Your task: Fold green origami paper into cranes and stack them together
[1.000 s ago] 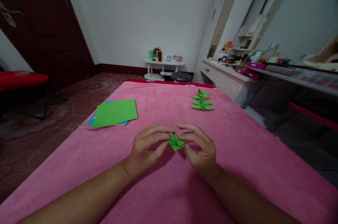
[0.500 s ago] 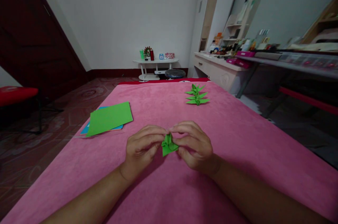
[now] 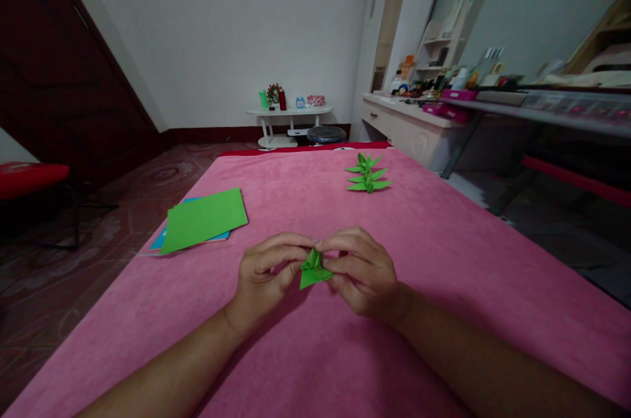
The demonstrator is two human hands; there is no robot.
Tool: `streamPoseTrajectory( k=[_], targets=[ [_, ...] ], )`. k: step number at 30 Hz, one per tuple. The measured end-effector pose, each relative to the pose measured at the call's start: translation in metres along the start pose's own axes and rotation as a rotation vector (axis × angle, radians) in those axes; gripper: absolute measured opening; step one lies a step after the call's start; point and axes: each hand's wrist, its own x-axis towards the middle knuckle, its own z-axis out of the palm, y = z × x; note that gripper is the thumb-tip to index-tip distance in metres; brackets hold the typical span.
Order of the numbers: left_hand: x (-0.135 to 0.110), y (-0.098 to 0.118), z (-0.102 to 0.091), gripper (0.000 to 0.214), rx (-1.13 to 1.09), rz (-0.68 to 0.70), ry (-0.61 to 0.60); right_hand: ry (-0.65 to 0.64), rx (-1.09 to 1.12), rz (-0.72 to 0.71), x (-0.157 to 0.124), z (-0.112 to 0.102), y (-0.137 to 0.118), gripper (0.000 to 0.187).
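A small piece of folded green paper [image 3: 315,273] is pinched between my two hands above the pink cloth [image 3: 296,352]. It has a raised point in the middle and a flat flap toward me. My left hand [image 3: 269,273] grips its left side with thumb and fingers. On the right side, my right hand [image 3: 363,271] holds it the same way, fingertips of both hands meeting near the top. Parts of the paper are hidden behind the fingers. Farther off to the right stand several folded green paper cranes [image 3: 367,175] in a row.
To the left lies a stack of paper sheets, a green sheet [image 3: 207,219] on top and a blue sheet [image 3: 160,240] beneath. Beyond the cloth's far edge is a white side table [image 3: 290,112] with small items. A cluttered dresser [image 3: 409,117] stands at right, a red chair [image 3: 32,178] at left.
The paper's front flap now looks flatter and wider between my fingers. Both hands keep their hold, with only slight finger movement. The view has shifted a little.
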Motion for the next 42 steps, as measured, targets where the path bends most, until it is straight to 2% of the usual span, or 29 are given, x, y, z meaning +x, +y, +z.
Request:
streamPoseTrajectory(
  k=[16, 21, 26, 33, 35, 38, 42],
  targets=[
    [0.004, 0.003, -0.002, 0.013, 0.024, 0.131, -0.026, -0.031, -0.015, -0.011, 0.002, -0.003, -0.004, 0.026],
    [0.002, 0.002, -0.003, 0.015, 0.011, 0.141, -0.037, -0.008, -0.084, -0.023, 0.004, -0.005, -0.006, 0.025],
    [-0.001, 0.001, -0.001, 0.021, 0.018, 0.162, -0.010, -0.012, -0.118, 0.012, 0.009, -0.008, -0.010, 0.020],
    [-0.001, 0.004, 0.002, 0.023, 0.016, 0.138, -0.027, 0.033, -0.038, 0.110, 0.009, -0.004, -0.011, 0.026],
    [0.000, 0.004, 0.003, 0.020, -0.004, 0.096, -0.012, 0.067, 0.030, 0.177, 0.003, -0.001, -0.007, 0.026],
    [0.000, 0.003, 0.004, 0.012, -0.027, -0.025, 0.013, 0.156, 0.118, 0.369, -0.004, 0.004, -0.001, 0.029],
    [-0.001, 0.002, 0.008, 0.004, -0.063, -0.290, 0.051, 0.040, 0.202, 0.514, -0.003, 0.009, 0.004, 0.012]
  ],
)
